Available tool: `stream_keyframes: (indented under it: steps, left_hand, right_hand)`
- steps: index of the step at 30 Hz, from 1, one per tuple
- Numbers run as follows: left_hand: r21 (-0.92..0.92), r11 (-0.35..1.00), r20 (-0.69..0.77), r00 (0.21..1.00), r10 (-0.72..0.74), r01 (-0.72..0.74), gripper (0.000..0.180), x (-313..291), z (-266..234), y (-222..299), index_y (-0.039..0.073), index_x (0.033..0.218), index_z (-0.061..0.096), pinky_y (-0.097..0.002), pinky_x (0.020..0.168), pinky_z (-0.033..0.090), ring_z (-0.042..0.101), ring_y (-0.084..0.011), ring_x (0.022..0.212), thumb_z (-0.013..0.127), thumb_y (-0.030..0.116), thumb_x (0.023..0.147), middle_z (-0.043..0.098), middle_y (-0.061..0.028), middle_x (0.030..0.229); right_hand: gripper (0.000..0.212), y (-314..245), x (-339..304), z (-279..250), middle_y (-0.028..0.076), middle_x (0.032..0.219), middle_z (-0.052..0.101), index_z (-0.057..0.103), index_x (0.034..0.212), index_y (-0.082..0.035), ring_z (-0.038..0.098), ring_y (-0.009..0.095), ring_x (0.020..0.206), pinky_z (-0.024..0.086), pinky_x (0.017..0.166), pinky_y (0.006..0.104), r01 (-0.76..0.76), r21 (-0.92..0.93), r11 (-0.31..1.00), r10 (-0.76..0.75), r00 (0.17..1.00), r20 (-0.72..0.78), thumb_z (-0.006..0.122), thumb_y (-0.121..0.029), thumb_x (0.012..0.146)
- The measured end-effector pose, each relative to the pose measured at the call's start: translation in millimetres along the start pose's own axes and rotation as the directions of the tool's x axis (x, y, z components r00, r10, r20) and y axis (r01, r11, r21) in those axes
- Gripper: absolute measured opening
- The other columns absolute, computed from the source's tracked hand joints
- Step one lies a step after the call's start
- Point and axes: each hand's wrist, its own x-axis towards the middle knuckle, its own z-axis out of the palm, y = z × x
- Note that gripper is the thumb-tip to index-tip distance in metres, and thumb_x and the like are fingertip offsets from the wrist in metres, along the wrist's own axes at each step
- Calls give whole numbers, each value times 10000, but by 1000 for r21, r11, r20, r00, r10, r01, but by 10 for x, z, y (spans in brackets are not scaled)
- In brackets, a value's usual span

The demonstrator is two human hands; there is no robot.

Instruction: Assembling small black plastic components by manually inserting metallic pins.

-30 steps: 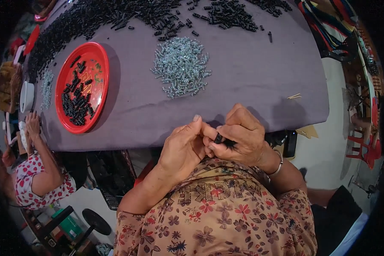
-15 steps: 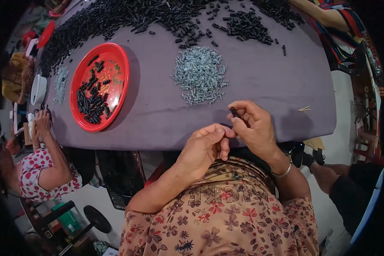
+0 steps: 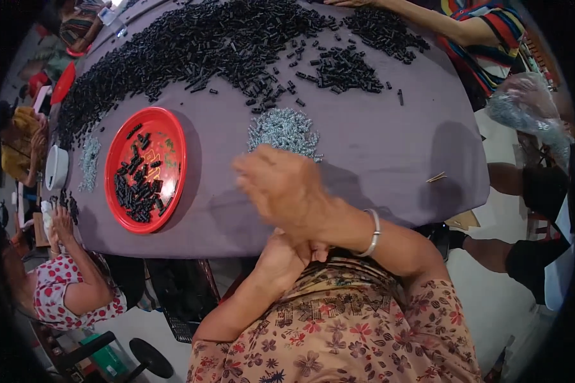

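Observation:
My right hand reaches left across my body, above the table's front part and just in front of a pile of small silvery coil springs. Motion blurs its fingers, so I cannot make out whether it holds anything. Below that wrist, at the table's near edge, is my left hand, partly covered by the right forearm. Its visible fingers are curled in, and whatever they may hold is hidden. To the left lies a red plate bearing several small black tubular pieces.
A broad heap of black tubular pieces spans the grey-covered table's far side. Two thin yellowish sticks lie at right. A smaller spring pile and white container are at left. Other people work around the table.
My right hand has swung left and forward, crossing over my left hand; the dark piece seen in its fingers before is out of sight. The view has shifted, and things on the table appear lower.

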Motion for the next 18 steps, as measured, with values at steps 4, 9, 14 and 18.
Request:
stream_keyframes:
  steps: [4, 9, 14, 18]
  left_hand:
    - [29, 999, 129, 990, -48, 44, 175, 22, 28, 56, -12, 934, 572, -297, 615, 483, 574, -190, 645, 488, 141, 940, 582, -86, 728]
    - [101, 993, 73, 995, -61, 53, 181, 27, 74, 80, -7, 912, 567, -286, 605, 470, 557, -170, 629, 494, 156, 944, 564, -63, 697]
    - [114, 991, 27, 997, -68, 65, 184, 1, 107, 112, 0, 898, 569, -281, 595, 458, 555, -167, 619, 489, 157, 949, 567, -56, 673]
    - [104, 993, 27, 997, -66, 63, 185, 12, 107, 131, 2, 893, 571, -284, 593, 458, 555, -168, 614, 484, 153, 953, 569, -57, 667]
  right_hand:
    - [119, 602, -287, -599, 131, 803, 605, 614, 924, -18, 605, 285, 654, 480, 585, 331, -199, -235, 951, 179, 978, -103, 599, -38, 807]
    - [91, 803, -334, -858, 136, 838, 587, 608, 894, -53, 594, 347, 713, 485, 637, 425, -393, -289, 873, 387, 919, -81, 585, -115, 831]
    - [96, 948, -41, -570, 156, 792, 582, 602, 891, -1, 584, 322, 729, 468, 648, 387, -258, -282, 924, 233, 965, -120, 582, -53, 813]
    - [97, 1263, 167, -539, 152, 766, 581, 603, 885, -10, 582, 327, 721, 466, 643, 388, -220, -379, 899, 182, 974, -133, 584, -72, 814]
